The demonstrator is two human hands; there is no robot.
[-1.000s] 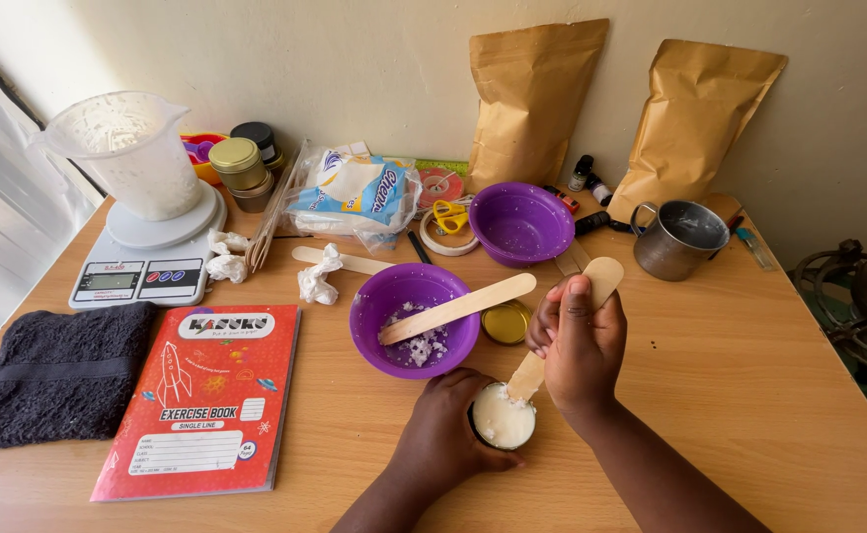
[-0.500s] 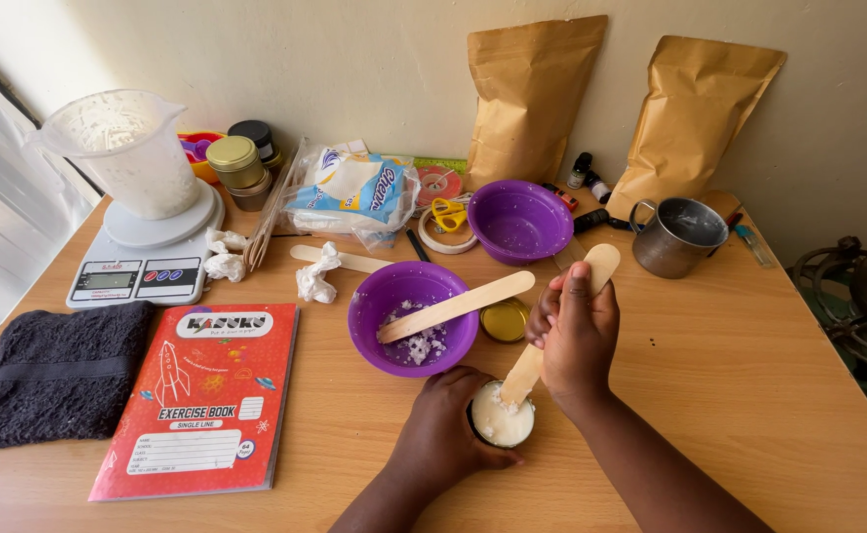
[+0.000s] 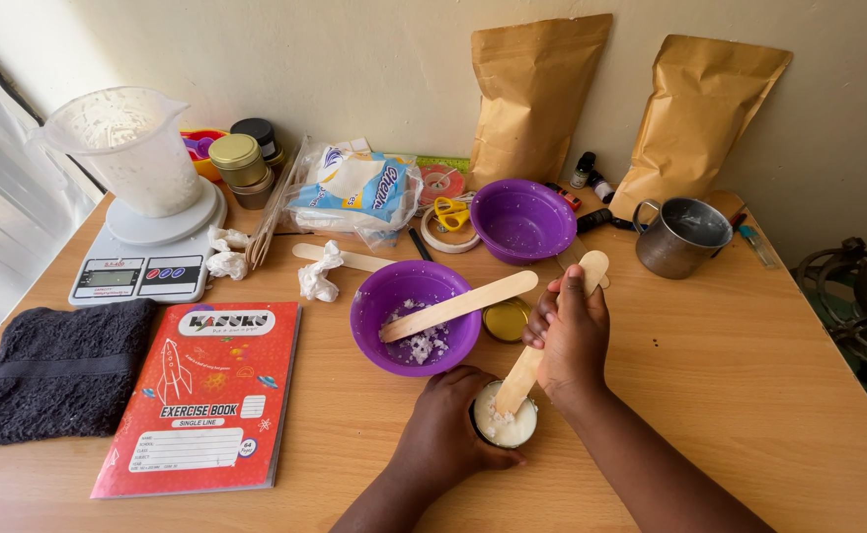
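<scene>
My left hand [image 3: 445, 422] is wrapped around a small round tin [image 3: 506, 419] filled with white wax, steadying it on the wooden table [image 3: 769, 365]. My right hand [image 3: 570, 336] grips a flat wooden stick [image 3: 544, 342] whose lower end is pressed into the wax. Just behind the tin stands a purple bowl [image 3: 417, 318] holding white wax flakes, with a second wooden stick [image 3: 458, 305] resting across its rim. A gold lid [image 3: 506, 320] lies beside that bowl.
A second purple bowl [image 3: 523, 219], a metal mug [image 3: 680, 237] and two brown paper pouches [image 3: 532, 94] sit at the back. At left are a kitchen scale [image 3: 142, 266] with a plastic jug [image 3: 132, 148], a red exercise book [image 3: 206, 395] and a dark towel [image 3: 53, 365].
My right hand has shifted slightly with the stick, working it in the wax. The left hand stays on the tin.
</scene>
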